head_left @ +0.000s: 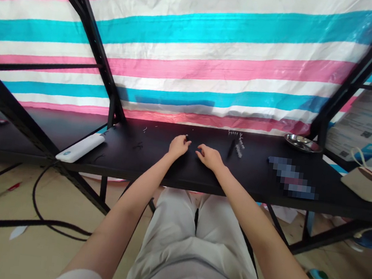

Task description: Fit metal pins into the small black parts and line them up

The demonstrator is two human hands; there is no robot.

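My left hand (178,146) rests on the black table (155,167) with its fingers curled round a small dark object (186,137) that I cannot make out. My right hand (208,157) lies close beside it, fingers bent and pressed together on the tabletop; whether it holds anything is hidden. A black pen-like stick (231,148) and a small heap of metal clips or pins (239,147) lie just right of my right hand.
A white power bank (80,147) with a black cable lies at the table's left edge. A metal dish (302,143) stands at the back right, a beige pouch (368,183) at the far right. Black frame bars rise on both sides before a striped tarp.
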